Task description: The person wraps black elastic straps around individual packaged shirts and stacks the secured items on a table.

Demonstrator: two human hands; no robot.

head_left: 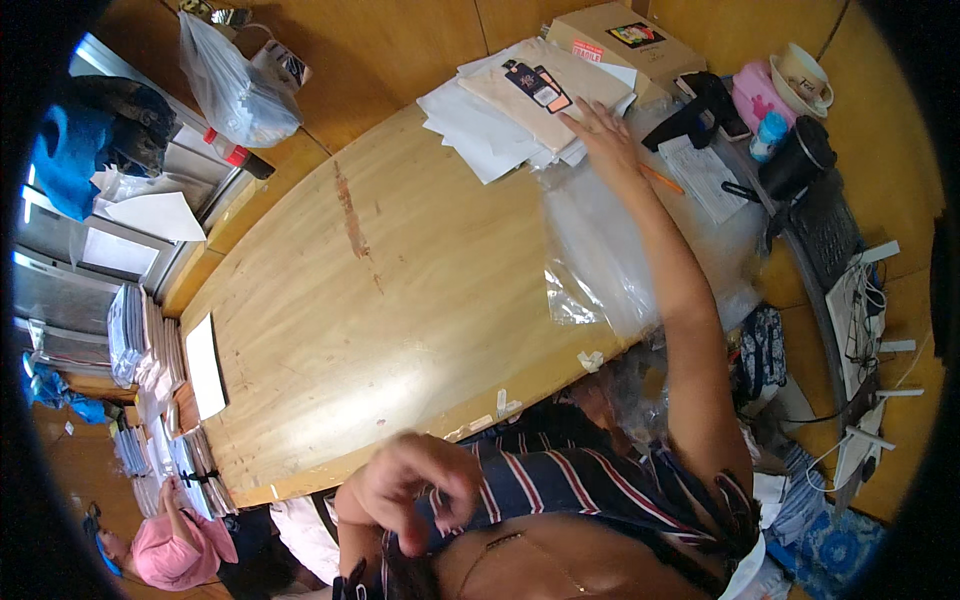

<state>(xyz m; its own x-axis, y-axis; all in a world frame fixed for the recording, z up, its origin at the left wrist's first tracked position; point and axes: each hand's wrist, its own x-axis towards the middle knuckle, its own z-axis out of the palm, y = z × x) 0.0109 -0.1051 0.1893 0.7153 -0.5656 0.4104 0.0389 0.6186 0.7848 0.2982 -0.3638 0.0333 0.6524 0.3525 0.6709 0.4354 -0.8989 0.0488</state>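
Note:
My right hand (pixel 604 145) is stretched far across the table, fingers spread, at the right edge of a folded cream garment (pixel 510 100). Its fingertips are at or just over the cloth; whether they press on it I cannot tell. Dark hang tags (pixel 535 86) with white and orange parts lie on the garment, which rests on loose white sheets of paper (pixel 478 140). Clear plastic bags (pixel 600 250) are spread under my right forearm. Close to my chest, my left hand (pixel 425 488) is raised, slightly blurred, with bent fingers apart and nothing visible in it.
A cardboard box (pixel 625 45) stands behind the garment. To the right are an orange pen (pixel 662 180), a notepad (pixel 700 175), a black tumbler (pixel 797 160) and cups (pixel 800 80). Stacked packets (pixel 150 340) line the left, where a person in pink (pixel 180 550) stands. One white sheet (pixel 206 370) lies nearby.

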